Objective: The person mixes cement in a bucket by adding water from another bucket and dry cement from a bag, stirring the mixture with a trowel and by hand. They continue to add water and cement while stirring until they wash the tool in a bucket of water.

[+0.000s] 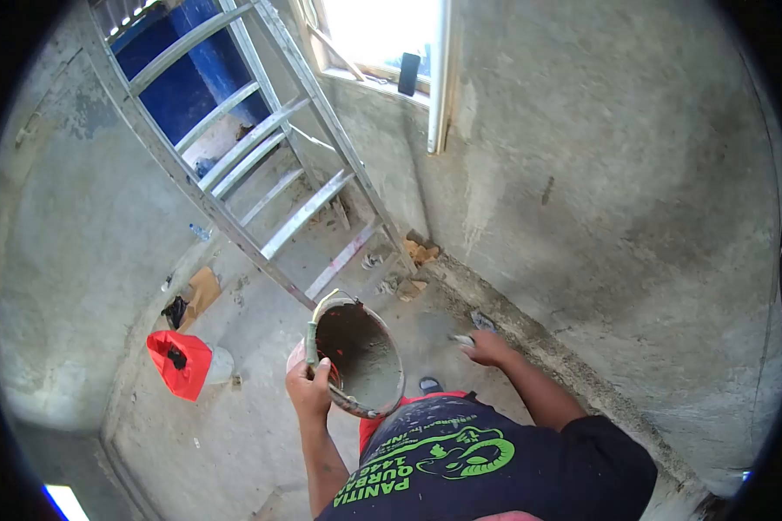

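My left hand [310, 388] is closed on the rim of a bucket [375, 401], beside its raised handle. The bucket is tilted, so its mouth faces up toward me, and grey wet mortar [369, 369] coats the inside. To the right of the bucket, my right hand [488, 348] is closed round the pale handle of what looks like a trowel [462, 339]. Its grey blade blends into the floor behind and is hard to make out. The right hand and the trowel are apart from the bucket.
A metal stepladder [308, 213] stands ahead. A red bag [182, 369], a piece of cardboard [202, 295] and a plastic bottle [199, 232] lie to the left. Rubble [420, 252] sits by the right wall [617, 200]. A phone [408, 74] leans at the window.
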The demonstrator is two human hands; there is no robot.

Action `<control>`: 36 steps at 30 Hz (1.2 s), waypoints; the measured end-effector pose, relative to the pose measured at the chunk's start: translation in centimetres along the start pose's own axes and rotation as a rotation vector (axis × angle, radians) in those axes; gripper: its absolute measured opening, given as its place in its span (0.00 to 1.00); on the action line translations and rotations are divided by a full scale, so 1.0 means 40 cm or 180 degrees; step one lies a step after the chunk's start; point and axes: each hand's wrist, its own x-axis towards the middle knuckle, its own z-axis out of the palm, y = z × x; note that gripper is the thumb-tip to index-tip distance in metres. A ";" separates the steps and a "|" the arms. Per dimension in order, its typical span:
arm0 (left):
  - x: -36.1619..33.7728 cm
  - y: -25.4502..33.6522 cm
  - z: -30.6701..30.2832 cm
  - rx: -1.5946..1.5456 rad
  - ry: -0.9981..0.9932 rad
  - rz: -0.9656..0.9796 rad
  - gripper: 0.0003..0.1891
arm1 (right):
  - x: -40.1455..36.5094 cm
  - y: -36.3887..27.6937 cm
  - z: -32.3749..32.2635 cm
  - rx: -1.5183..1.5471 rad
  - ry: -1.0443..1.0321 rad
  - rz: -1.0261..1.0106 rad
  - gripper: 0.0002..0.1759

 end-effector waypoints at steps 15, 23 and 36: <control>0.697 -0.002 0.197 0.0474 -0.1624 0.0524 0.19 | -0.551 0.043 0.566 0.0951 0.1925 0.4826 0.20; 0.722 0.082 0.366 0.0667 -0.2030 0.1051 0.16 | -0.363 -0.127 0.598 0.1822 0.2952 0.5214 0.27; 0.256 0.372 0.742 -0.0478 -0.3163 0.1458 0.11 | -0.464 0.011 0.304 0.4067 0.4585 0.4401 0.11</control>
